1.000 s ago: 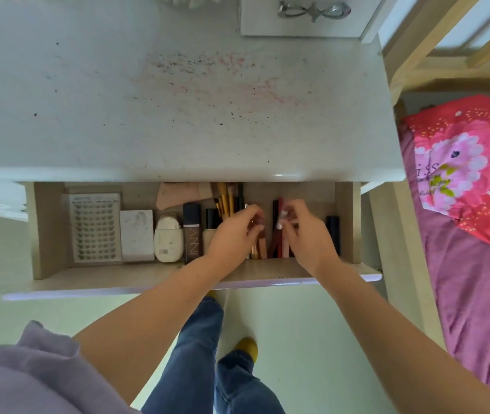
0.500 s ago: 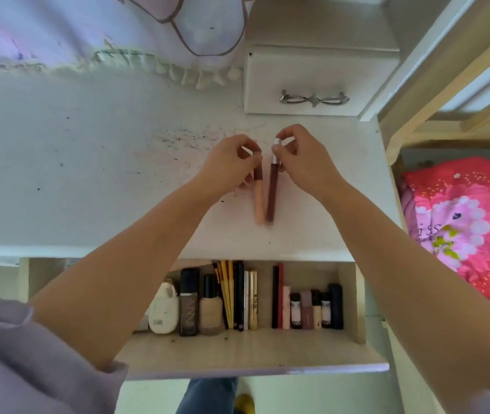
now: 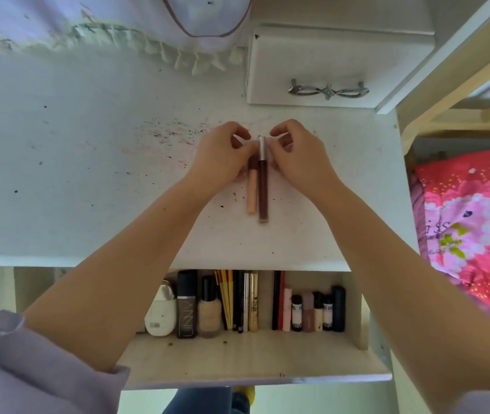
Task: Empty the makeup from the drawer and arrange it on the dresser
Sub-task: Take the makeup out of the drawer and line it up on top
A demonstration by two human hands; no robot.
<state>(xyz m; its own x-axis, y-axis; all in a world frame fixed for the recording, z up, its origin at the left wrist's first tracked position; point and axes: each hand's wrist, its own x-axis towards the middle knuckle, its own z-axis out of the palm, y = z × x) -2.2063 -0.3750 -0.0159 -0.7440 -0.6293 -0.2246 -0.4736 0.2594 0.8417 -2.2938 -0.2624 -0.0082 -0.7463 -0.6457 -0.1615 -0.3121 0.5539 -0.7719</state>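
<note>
Two slim makeup tubes lie side by side on the white dresser top: a peach tube and a longer dark brown tube with a silver cap. My left hand pinches the top of the peach tube. My right hand pinches the silver cap of the brown tube. Below, the open drawer holds several items: a white compact, a dark bottle, a foundation bottle, gold brushes, pencils and small tubes.
A small white drawer box with a metal handle stands at the back right of the dresser. A frilled cloth hangs at the back. A bed with a red flowered cover lies to the right, beside a wooden frame.
A second ago both hands were in the drawer picking up the tubes. They lifted them onto the dresser top and now set them flat, side by side.
</note>
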